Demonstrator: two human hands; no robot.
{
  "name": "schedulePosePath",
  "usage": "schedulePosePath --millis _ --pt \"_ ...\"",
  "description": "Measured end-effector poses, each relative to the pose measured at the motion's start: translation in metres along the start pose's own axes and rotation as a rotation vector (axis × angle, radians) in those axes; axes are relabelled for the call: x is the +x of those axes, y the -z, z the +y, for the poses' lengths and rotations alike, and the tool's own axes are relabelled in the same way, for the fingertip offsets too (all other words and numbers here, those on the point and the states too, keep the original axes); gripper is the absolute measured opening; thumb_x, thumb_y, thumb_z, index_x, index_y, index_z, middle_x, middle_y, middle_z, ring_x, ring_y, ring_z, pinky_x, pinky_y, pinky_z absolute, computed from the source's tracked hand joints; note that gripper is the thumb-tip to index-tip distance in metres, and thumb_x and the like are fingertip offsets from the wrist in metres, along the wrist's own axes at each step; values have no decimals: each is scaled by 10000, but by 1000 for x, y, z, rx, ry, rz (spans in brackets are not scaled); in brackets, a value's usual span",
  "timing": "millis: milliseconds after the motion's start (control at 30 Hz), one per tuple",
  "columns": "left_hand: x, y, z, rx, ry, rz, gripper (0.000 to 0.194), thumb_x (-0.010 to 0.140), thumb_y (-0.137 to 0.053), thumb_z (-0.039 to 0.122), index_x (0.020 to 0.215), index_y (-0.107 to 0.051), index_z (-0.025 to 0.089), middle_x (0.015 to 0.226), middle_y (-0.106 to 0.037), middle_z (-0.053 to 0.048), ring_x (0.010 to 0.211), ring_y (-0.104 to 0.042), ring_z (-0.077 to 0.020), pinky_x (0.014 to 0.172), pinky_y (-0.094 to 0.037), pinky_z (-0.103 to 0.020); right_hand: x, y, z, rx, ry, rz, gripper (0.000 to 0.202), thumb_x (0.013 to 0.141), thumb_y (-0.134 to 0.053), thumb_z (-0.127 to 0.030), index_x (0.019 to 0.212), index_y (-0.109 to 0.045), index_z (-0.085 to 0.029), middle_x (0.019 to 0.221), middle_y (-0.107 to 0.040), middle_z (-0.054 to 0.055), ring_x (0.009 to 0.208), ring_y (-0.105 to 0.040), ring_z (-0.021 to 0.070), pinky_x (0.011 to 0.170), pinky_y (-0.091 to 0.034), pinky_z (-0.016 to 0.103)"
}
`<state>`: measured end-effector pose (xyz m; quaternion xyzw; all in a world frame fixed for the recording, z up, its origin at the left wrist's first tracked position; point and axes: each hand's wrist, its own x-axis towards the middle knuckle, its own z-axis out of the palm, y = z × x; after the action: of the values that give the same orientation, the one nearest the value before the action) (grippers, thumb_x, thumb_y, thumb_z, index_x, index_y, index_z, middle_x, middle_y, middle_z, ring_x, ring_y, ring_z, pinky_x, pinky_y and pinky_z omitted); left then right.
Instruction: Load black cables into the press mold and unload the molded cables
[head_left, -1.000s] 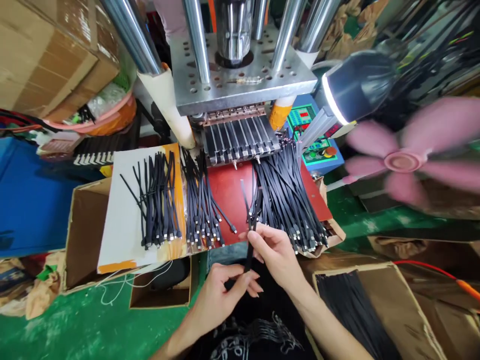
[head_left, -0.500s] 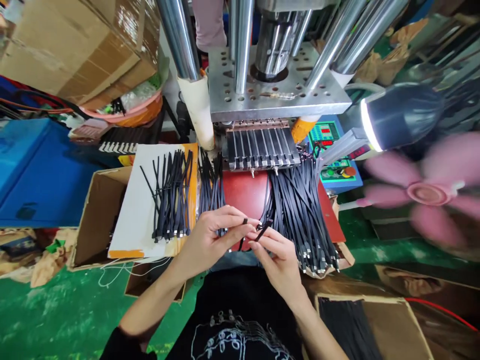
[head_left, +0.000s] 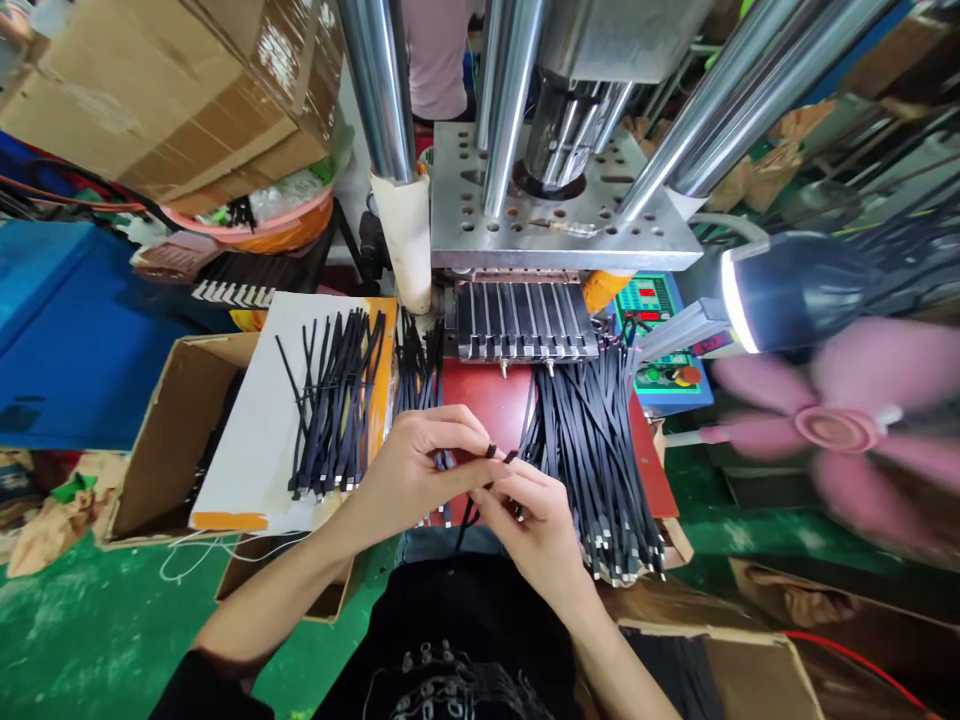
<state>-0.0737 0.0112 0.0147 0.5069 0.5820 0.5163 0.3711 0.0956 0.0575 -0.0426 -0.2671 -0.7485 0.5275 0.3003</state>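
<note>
My left hand (head_left: 431,460) and my right hand (head_left: 536,515) meet in front of my body, both with fingers pinched on a short stretch of black cable (head_left: 466,518). Most of that cable is hidden behind the fingers; a loop of it hangs below them. To the right of my hands lies a thick bundle of flat black cables (head_left: 600,450) with metal plug ends toward me. Left of my hands, more black cables (head_left: 341,400) rest on a white board (head_left: 259,400), and a smaller bunch (head_left: 418,365) lies beside it.
Ahead stands a metal press with a slotted mould block (head_left: 525,318) above a red table (head_left: 487,390). A control box (head_left: 660,378), a lamp (head_left: 780,290) and a spinning pink fan (head_left: 840,428) are at right. Open cardboard boxes (head_left: 154,440) flank the table.
My hands have drawn closer together, and the right hand has shifted slightly left and down. The black piece that stuck out above the right fingers now shows less. The camera view has tilted a little.
</note>
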Motion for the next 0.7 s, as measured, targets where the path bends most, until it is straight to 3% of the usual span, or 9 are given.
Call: schedulePosePath --millis 133,233,300,400,500,567,633,700 --pt "22 8 -3 173 -162 85 380 982 -738 471 708 -758 208 767 -729 -32 694 -659 -164 678 -531 -300 -8 -15 19 16 -116 -43 401 977 -637 -315 645 -433 -223 673 -502 -23 607 -437 126 574 -364 265" --pt "59 20 -24 276 -283 174 271 991 -740 359 782 -768 189 835 -746 -27 775 -683 -168 769 -549 -301 -10 -10 23 64 -215 -282 438 1014 -627 -438 657 -514 -211 673 -553 -15 621 -483 127 587 -381 259" --pt "92 26 -49 343 -315 184 195 969 -760 293 818 -773 170 949 -768 -50 880 -711 -185 878 -560 -330 4 8 19 54 -226 -417 471 1021 -625 -511 668 -585 -202 666 -585 -10 618 -498 128 585 -383 258" --pt "144 28 -91 420 -301 236 147 914 -798 208 787 -751 151 1108 -767 -93 1094 -713 -243 1034 -536 -413 59 48 13 -87 -158 -371 520 979 -679 -574 622 -615 -201 582 -537 -29 563 -441 118 558 -331 263" --pt "177 27 -118 448 -237 319 124 932 -773 186 822 -732 145 1001 -773 -89 1098 -718 -264 1052 -541 -435 134 74 19 -145 -50 -217 546 906 -743 -626 586 -616 -202 548 -538 -31 532 -437 111 545 -326 265" --pt "179 28 -124 447 -234 412 69 992 -692 186 982 -730 129 1064 -775 -118 1115 -722 -259 1054 -548 -417 178 75 29 -109 -18 -182 543 852 -778 -657 600 -630 -200 533 -549 -33 511 -452 106 521 -331 258" --pt "163 33 -123 470 -306 475 182 1053 -583 191 1179 -694 121 1218 -752 -156 1206 -704 -249 1083 -543 -404 209 68 41 -68 -6 -204 544 819 -786 -687 625 -656 -195 516 -542 -41 487 -453 97 495 -335 247" --pt "138 41 -121 553 -459 389 276 1081 -515 195 1311 -653 126 1325 -726 -169 1286 -679 -238 1126 -536 -413 228 59 52 -47 -2 -243 553 799 -781 -711 642 -670 -193 507 -536 -48 471 -457 91 477 -361 236"
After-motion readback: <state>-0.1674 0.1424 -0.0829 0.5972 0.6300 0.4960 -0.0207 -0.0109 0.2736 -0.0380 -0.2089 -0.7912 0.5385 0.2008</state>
